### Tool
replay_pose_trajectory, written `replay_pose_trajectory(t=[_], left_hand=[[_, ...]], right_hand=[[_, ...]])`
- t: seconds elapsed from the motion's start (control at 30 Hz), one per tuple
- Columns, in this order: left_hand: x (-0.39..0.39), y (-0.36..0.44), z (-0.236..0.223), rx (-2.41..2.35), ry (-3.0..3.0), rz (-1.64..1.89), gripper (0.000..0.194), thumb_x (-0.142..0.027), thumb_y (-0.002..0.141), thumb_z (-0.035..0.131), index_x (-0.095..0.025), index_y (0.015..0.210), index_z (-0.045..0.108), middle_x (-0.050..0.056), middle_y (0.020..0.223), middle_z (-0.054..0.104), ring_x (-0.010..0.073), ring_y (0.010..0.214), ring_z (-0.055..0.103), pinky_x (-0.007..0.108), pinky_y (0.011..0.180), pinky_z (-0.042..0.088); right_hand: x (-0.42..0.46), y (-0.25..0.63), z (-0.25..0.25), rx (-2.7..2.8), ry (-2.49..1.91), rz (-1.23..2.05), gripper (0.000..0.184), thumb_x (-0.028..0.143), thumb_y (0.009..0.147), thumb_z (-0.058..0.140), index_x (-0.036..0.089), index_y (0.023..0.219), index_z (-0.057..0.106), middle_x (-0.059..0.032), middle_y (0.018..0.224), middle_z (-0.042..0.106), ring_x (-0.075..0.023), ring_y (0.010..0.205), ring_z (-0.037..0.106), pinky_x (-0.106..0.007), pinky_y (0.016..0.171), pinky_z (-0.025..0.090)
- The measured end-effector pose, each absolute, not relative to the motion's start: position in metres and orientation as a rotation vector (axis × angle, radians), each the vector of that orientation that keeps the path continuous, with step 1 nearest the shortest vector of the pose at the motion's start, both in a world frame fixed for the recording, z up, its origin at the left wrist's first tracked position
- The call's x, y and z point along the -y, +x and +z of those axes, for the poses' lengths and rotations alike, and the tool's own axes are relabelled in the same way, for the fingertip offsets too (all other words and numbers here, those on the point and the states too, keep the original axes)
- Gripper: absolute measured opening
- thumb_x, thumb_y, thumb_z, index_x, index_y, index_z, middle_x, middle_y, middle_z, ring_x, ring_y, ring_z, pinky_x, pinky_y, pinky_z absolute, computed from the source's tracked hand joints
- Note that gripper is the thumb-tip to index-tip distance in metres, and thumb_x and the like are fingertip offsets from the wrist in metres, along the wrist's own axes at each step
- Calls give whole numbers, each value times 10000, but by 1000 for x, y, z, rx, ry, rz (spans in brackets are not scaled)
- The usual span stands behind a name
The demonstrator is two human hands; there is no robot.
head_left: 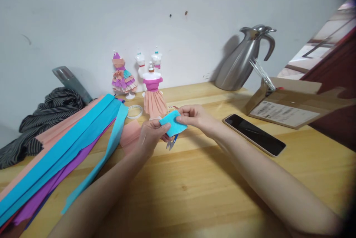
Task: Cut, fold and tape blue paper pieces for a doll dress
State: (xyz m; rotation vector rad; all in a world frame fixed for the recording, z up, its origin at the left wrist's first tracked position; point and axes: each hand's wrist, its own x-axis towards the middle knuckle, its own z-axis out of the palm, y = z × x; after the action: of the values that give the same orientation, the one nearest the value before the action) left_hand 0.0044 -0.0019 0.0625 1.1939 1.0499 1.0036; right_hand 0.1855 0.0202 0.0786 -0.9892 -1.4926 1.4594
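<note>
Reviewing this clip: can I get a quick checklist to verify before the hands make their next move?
1. Blue paper piece gripped by left hand and right hand: ok, both pinch it.
2. Scissors fully visible: not ok, the paper hides part of them.
3. Pink-dressed doll stand upright: ok.
4. Long paper strips separated by colour: not ok, they overlap.
5. Phone apart from the right hand: ok.
6. Number of layers in the blue paper piece: cannot tell.
</note>
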Motion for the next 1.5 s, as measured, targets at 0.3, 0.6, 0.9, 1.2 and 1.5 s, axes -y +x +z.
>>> replay_pose_trajectory(t=[0.3, 0.6, 0.9, 1.2, 1.5], left_hand=[[-4, -4, 64, -1012, 1227, 931, 357, -442, 622, 762, -105, 628, 645, 38, 534, 645, 117, 491, 573, 235, 529, 466], [-9, -4, 53, -1008, 1115, 1027, 350, -416, 591, 786, -100, 636, 644, 7, 529, 595, 95, 494, 513, 225, 519, 418], [-7, -4, 54, -955, 1162, 953, 317, -391, 599, 782, -103, 698, 696, 40, 584, 671, 117, 511, 582, 234, 535, 478], [-6, -5, 63, -997, 1222, 903, 240, -321, 588, 772, -108, 639, 675, 14, 514, 643, 91, 461, 543, 202, 494, 436], [-12, -16, 58, -890, 1235, 802, 362, -452, 689, 741, -101, 773, 713, 65, 647, 696, 115, 560, 614, 217, 578, 487]], right_hand=[[-24, 179, 67, 1388, -1036, 1397, 263, 350, 565, 763, 149, 548, 594, 24, 518, 555, -91, 505, 470, -251, 537, 360], [-21, 172, 56, 1500, -975, 1508, 296, 406, 630, 764, 164, 667, 597, 25, 579, 579, -104, 528, 494, -256, 549, 386], [-24, 178, 57, 1404, -1023, 1437, 303, 368, 601, 772, 160, 599, 552, 33, 537, 530, -104, 524, 489, -256, 546, 402], [-22, 179, 64, 1487, -995, 1486, 335, 373, 582, 801, 157, 610, 547, 40, 533, 533, -99, 518, 500, -238, 522, 414], [-22, 178, 62, 1422, -1022, 1438, 332, 398, 584, 799, 164, 612, 565, 30, 536, 552, -118, 535, 519, -259, 543, 421]])
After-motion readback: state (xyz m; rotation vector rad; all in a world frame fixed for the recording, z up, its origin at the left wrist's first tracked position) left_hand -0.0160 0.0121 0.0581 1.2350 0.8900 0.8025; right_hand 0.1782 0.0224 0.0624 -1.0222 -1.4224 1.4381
